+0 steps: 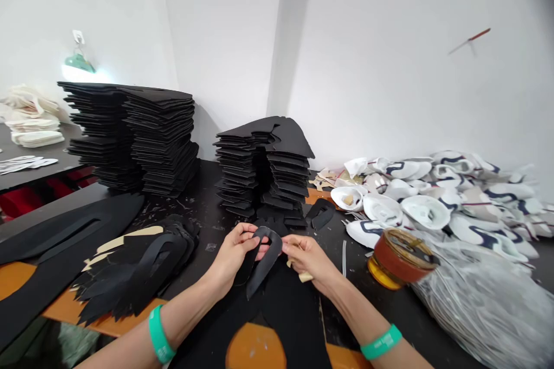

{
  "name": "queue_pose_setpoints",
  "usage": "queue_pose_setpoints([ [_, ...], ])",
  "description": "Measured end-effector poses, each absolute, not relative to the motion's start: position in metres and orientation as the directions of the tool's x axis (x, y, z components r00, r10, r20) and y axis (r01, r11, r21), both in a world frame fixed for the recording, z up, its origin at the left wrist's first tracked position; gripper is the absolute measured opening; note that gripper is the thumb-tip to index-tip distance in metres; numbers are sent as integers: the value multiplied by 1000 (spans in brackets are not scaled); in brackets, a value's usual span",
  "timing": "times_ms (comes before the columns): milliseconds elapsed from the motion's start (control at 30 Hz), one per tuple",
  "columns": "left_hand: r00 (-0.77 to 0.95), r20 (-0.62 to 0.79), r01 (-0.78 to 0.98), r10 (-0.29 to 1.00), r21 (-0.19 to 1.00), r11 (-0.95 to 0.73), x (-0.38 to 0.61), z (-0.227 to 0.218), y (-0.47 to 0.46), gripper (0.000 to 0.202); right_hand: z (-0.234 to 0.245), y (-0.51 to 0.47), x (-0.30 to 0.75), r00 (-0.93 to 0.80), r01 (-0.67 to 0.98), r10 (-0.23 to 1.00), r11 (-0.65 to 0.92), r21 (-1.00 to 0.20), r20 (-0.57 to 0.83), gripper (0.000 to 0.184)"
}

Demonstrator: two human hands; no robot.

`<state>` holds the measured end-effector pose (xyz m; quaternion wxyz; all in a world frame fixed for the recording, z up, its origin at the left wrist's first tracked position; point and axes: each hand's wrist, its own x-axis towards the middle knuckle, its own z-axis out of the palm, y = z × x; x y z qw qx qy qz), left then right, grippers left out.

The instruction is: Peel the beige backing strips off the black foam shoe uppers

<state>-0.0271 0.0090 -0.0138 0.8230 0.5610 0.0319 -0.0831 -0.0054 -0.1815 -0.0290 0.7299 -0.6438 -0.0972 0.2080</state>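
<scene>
My left hand (234,253) and my right hand (308,256) both pinch a thin black U-shaped cut piece (264,259) just above the dark table. The left fingers grip its left leg, the right fingers its top right edge. A small pale object (305,277) pokes out under my right palm. Both wrists wear green bands. Directly behind the hands stands a stack of black cut pieces (266,173).
Two taller black stacks (134,132) stand at back left. A fanned pile of black pieces (134,265) lies to the left. An open tin of amber glue (400,256) sits right of my hands, beside a plastic bag (485,300) and a heap of white shoe uppers (437,196).
</scene>
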Motion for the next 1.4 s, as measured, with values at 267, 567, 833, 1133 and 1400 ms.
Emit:
queue_pose_setpoints([
  [267,986,-150,166,-76,943,288,-11,-24,0,18,-32,-190,2,937,-170,333,170,-971,-106,31],
  [567,955,259,-219,145,945,-245,-19,-23,5,31,-31,-185,-1,935,-196,321,120,-973,-149,25],
  [833,969,176,-226,-173,914,-338,-35,-19,-6,14,-29,-181,-7,937,-186,314,71,-980,-155,20],
  [1133,973,118,-174,-200,941,-291,-30,-28,-2,18,-31,-179,-7,942,-142,303,-24,-990,-143,18],
  [1400,977,94,-155,-190,930,-334,-30,-32,0,19,-32,-176,-8,950,-159,261,-73,-985,-173,15],
])
